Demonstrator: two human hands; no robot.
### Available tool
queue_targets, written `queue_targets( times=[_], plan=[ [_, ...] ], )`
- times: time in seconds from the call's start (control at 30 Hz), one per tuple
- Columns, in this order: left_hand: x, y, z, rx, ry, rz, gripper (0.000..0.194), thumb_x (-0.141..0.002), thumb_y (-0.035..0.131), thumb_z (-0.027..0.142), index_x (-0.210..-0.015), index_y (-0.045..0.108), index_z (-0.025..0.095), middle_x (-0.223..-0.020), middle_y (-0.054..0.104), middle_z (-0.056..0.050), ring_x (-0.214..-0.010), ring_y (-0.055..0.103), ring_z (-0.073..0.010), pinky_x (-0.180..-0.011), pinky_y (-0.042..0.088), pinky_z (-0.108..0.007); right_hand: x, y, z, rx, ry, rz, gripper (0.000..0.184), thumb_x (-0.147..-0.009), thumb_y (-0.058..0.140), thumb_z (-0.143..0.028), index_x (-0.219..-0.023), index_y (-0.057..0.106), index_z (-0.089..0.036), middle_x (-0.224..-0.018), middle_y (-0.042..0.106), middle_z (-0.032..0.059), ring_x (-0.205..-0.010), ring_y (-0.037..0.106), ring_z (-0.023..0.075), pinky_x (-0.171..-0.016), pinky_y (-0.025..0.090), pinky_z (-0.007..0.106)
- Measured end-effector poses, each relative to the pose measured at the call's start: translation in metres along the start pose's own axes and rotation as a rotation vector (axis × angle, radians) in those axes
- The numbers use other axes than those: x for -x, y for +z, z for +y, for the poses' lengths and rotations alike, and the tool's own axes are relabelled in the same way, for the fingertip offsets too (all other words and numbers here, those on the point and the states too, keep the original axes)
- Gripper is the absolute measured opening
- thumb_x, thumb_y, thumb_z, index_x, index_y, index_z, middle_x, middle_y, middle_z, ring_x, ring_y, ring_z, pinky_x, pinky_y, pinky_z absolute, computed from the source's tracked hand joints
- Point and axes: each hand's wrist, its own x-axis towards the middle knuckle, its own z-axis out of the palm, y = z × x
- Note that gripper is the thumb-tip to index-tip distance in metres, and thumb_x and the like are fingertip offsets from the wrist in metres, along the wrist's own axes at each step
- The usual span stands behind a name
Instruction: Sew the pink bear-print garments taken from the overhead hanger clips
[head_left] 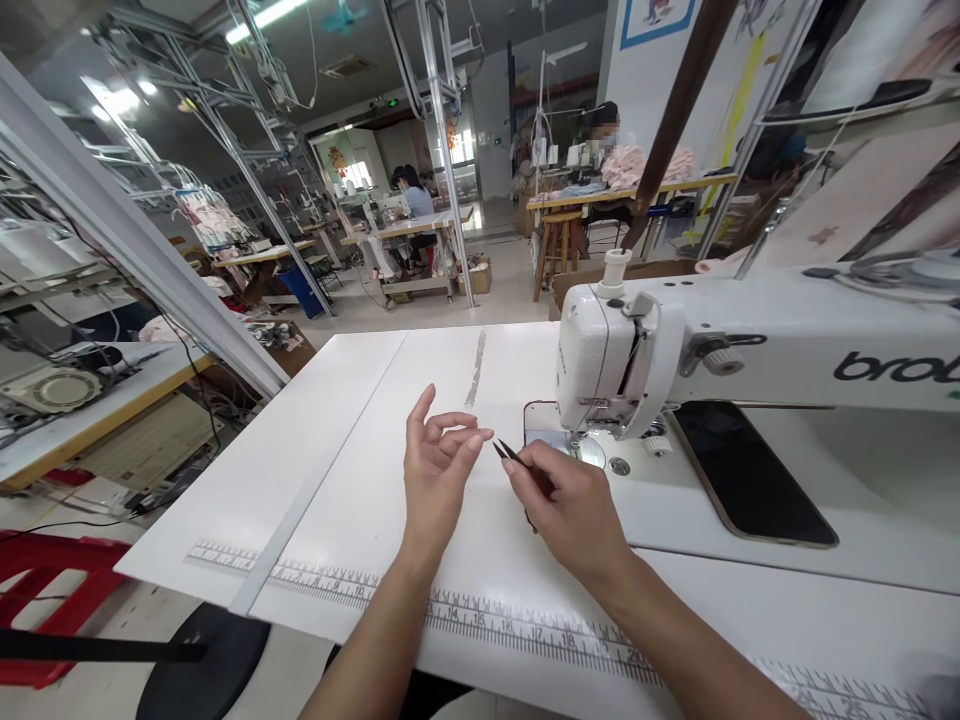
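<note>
On the left, a red stool (52, 590) is seen beside the white desk (315, 420), well apart from the work. Over the desk's middle the left hand (435, 470) is held up, palm turned inward, its grip loose and open, thumb and forefinger nearly pinched on something too fine to be made out, perhaps a thread. Just to the right, dark thread snips (517, 462) are clamped in the closed grip of the right hand (574, 510), their tips pointed at the left fingertips (480, 438) and almost touching them. A nick to a fingertip is judged the main risk if the blades are closed too near. Further right, the sewing machine (675, 350) stands with its needle area (581, 435) just behind the right knuckles, which could be caught there. A dark phone (750, 480) lies on the machine bed.
</note>
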Motion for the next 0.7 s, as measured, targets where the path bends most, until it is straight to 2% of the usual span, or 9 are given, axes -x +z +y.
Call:
queue_targets(
  times=[0.2,0.37,0.43,0.53,0.6,0.7],
  plan=[
    [-0.002,0.0,0.0,0.101,-0.041,-0.074,0.071,-0.067,0.075,0.017,-0.127,0.039,0.029,-0.096,0.059,0.001,-0.078,0.065,-0.01,-0.088,0.05,-0.03,0.0,0.002,-0.003,-0.046,0.034,-0.02,0.027,-0.085,0.048,-0.027,-0.062,0.037,-0.02,-0.05,0.037,-0.0068,-0.045,0.033,0.0085,-0.045,0.026,0.021],
    [-0.006,-0.003,-0.002,0.155,-0.094,0.048,0.06,-0.071,0.072,0.019,-0.124,0.045,0.027,-0.097,0.059,0.0,-0.074,0.061,-0.0072,-0.09,0.047,-0.029,0.0,0.003,-0.006,-0.131,0.114,-0.051,0.028,-0.085,0.049,-0.029,-0.061,0.038,-0.021,-0.049,0.037,-0.0068,-0.044,0.034,0.0087,-0.044,0.027,0.021],
    [-0.009,-0.005,-0.002,0.287,-0.161,0.047,0.049,-0.075,0.069,0.022,-0.121,0.049,0.025,-0.094,0.058,0.001,-0.067,0.057,-0.0038,-0.088,0.048,-0.027,0.0,0.003,-0.006,-0.187,0.176,-0.066,0.028,-0.085,0.05,-0.031,-0.061,0.04,-0.021,-0.048,0.038,-0.007,-0.043,0.038,0.0086,-0.043,0.029,0.021],
    [-0.012,-0.008,-0.002,0.558,-0.304,-0.023,0.038,-0.079,0.065,0.022,-0.116,0.055,0.02,-0.088,0.055,0.002,-0.056,0.046,-0.0002,-0.078,0.049,-0.021,-0.001,0.004,-0.006,-0.321,0.288,-0.116,0.029,-0.084,0.05,-0.035,-0.061,0.042,-0.021,-0.051,0.042,-0.0066,-0.042,0.044,0.0085,-0.042,0.035,0.02],
    [-0.012,-0.009,-0.001,0.683,-0.368,-0.059,0.037,-0.078,0.065,0.019,-0.114,0.057,0.019,-0.086,0.052,0.002,-0.056,0.043,-0.0006,-0.073,0.048,-0.018,0.0,0.005,-0.007,-0.412,0.337,-0.156,0.029,-0.085,0.051,-0.037,-0.062,0.042,-0.021,-0.053,0.045,-0.0062,-0.042,0.047,0.0086,-0.042,0.039,0.019],
    [-0.011,-0.007,0.0,0.752,-0.406,-0.086,0.038,-0.077,0.065,0.014,-0.114,0.057,0.019,-0.084,0.05,0.002,-0.058,0.042,-0.0017,-0.071,0.047,-0.018,0.001,0.008,-0.007,-0.466,0.344,-0.192,0.029,-0.085,0.051,-0.038,-0.063,0.043,-0.021,-0.054,0.047,-0.0058,-0.042,0.049,0.0088,-0.042,0.041,0.019]
  ],
)
